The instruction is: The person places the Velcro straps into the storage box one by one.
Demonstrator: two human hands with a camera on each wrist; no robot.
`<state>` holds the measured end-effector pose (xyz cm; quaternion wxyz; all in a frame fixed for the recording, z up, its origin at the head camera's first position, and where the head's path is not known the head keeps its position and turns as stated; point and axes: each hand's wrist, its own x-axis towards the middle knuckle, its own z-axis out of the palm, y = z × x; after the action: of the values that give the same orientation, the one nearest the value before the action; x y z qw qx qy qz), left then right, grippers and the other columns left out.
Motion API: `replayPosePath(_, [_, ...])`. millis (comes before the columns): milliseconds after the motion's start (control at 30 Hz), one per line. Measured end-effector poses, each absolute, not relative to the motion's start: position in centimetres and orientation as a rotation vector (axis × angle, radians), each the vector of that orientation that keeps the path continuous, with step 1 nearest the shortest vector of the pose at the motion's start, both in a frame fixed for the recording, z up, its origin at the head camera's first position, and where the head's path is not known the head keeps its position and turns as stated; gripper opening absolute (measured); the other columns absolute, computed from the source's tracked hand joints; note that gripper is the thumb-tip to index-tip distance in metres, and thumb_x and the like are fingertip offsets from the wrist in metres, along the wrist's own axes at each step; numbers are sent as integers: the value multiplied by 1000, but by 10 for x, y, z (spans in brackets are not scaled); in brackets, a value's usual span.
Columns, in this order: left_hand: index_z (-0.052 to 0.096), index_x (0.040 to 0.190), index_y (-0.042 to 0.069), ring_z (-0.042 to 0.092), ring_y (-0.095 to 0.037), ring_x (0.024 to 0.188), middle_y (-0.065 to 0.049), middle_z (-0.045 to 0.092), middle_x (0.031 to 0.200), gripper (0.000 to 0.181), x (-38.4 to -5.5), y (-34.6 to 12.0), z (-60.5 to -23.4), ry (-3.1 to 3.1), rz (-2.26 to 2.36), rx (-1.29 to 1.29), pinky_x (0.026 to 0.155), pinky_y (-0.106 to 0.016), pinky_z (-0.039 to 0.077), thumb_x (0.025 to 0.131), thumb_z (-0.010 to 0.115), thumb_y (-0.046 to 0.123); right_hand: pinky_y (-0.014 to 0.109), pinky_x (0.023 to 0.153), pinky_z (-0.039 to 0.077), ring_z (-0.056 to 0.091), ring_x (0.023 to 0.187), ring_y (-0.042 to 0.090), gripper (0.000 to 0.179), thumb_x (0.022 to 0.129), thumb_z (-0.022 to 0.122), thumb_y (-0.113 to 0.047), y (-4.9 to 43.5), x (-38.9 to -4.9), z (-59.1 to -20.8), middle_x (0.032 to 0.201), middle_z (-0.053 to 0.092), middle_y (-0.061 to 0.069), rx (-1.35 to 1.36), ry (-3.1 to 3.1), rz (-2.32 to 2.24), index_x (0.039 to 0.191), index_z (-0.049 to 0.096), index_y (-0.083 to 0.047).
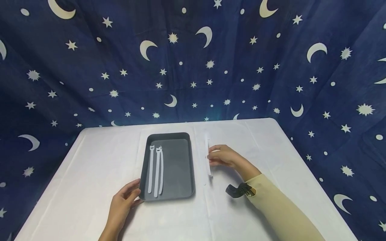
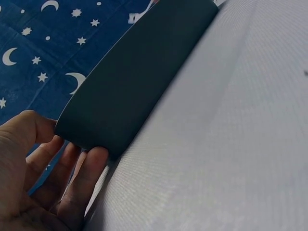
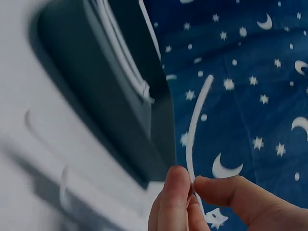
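A dark grey tray (image 1: 178,167) lies on the white table, with three white straps with slotted heads (image 1: 150,174) lengthwise in its left half. My left hand (image 1: 122,202) grips the tray's near left corner; in the left wrist view its thumb and fingers (image 2: 98,156) touch the tray wall (image 2: 130,82). Just right of the tray, my right hand (image 1: 224,156) pinches another white strap (image 1: 208,157) between thumb and fingers. The right wrist view shows that strap (image 3: 192,139) raised and slightly bowed, its slotted head (image 3: 215,215) below the fingertips.
White strap ends (image 3: 64,185) show on the tablecloth beside the tray. A black curved piece (image 1: 238,190) sticks out at the right sleeve's cuff (image 1: 256,184). Behind the table hangs a dark blue curtain (image 1: 193,110) with moons and stars.
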<state>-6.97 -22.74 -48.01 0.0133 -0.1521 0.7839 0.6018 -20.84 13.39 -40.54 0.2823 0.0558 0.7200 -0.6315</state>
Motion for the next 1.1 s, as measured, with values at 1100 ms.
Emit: replayPosePath(1100, [56,135,7,68,0,97,-19,59,135,43,-72,-226,-479,2416,1901,-469,80,-26,63,95,66,18,26,66,65,62,61,13,40,81,61,15,5,-202,-423,76,58,8,63,1805,-1678,120,52,14])
